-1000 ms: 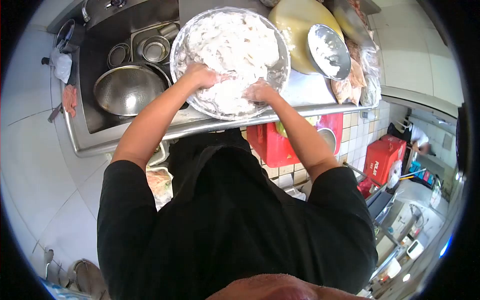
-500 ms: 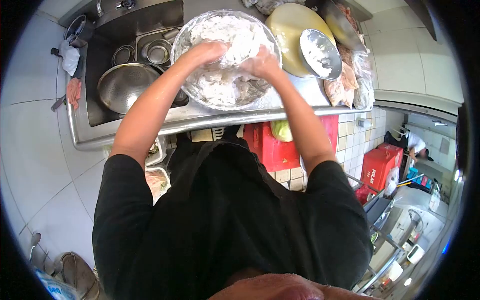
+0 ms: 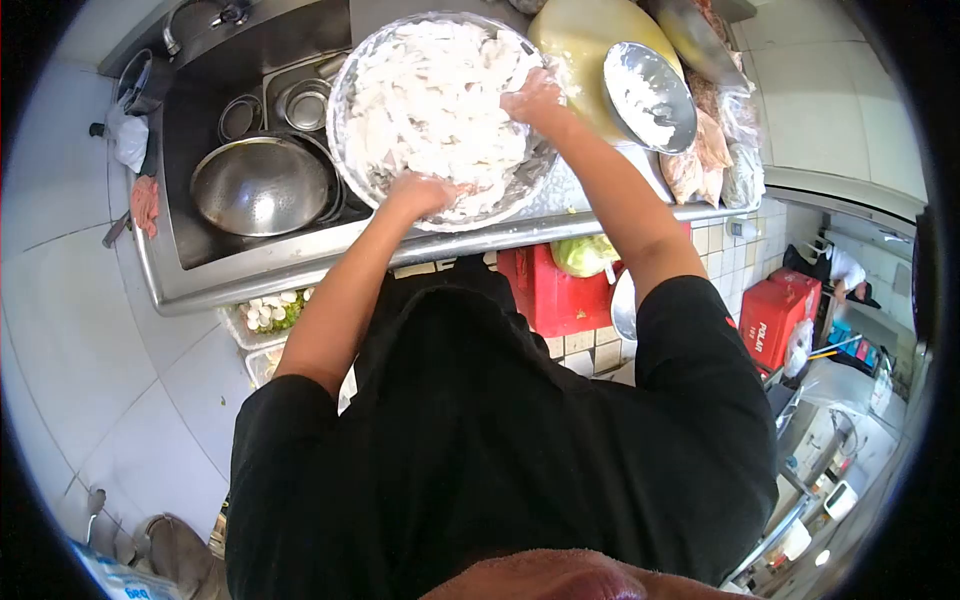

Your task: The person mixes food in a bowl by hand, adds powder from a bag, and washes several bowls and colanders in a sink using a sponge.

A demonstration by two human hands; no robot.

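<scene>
A large metal bowl (image 3: 345, 135) stands on the steel counter, filled with pieces coated in white powder (image 3: 440, 110). At the bowl's near edge is my left hand (image 3: 422, 195), its fingers down in the coated pieces; what they close on is hidden. My right hand (image 3: 535, 97) is at the bowl's right rim, fingers bent inward; whether it grips the rim or some of the pieces is unclear. A smaller metal bowl (image 3: 650, 97) with white powder rests tilted on a round yellowish board (image 3: 590, 45) to the right.
Left of the bowl is a sink (image 3: 195, 110) with a large metal basin (image 3: 262, 187) and smaller pots. Bagged meat (image 3: 697, 160) lies at the counter's right end. Below are a red crate (image 3: 560, 300) and a cabbage (image 3: 585, 255). Another person (image 3: 848, 270) is far right.
My left hand has moved down to the bowl's near side, and my right hand has moved out to its right edge. More of the white-coated pieces shows between them.
</scene>
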